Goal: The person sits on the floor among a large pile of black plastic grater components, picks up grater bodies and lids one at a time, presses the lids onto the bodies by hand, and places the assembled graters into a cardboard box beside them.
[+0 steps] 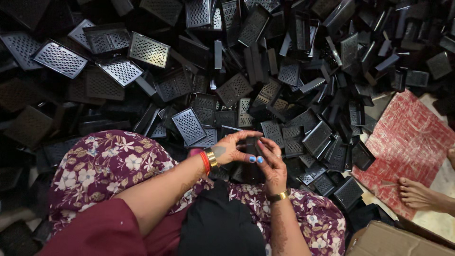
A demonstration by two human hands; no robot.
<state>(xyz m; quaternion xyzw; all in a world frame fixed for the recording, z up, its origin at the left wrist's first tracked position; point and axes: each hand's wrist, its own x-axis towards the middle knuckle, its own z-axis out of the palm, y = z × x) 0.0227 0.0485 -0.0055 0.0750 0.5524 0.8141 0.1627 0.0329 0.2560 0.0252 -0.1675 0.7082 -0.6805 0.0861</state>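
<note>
Everywhere, heaped black perforated trays [188,125].

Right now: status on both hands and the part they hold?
Left hand and right hand together, closed on one small black part, mostly hidden. Heap of black perforated trays ahead. Another person's foot on the red sheet, right.

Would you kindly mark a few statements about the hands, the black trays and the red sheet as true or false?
1. Both hands, left and right, meet on one small black part. True.
2. The trays are stacked in neat rows. False: they lie in a loose heap.
3. The red sheet lies on the right. True.
4. The left wrist is bare. False: it wears red and gold bangles.
5. A bare foot rests by the sheet. True.
</note>
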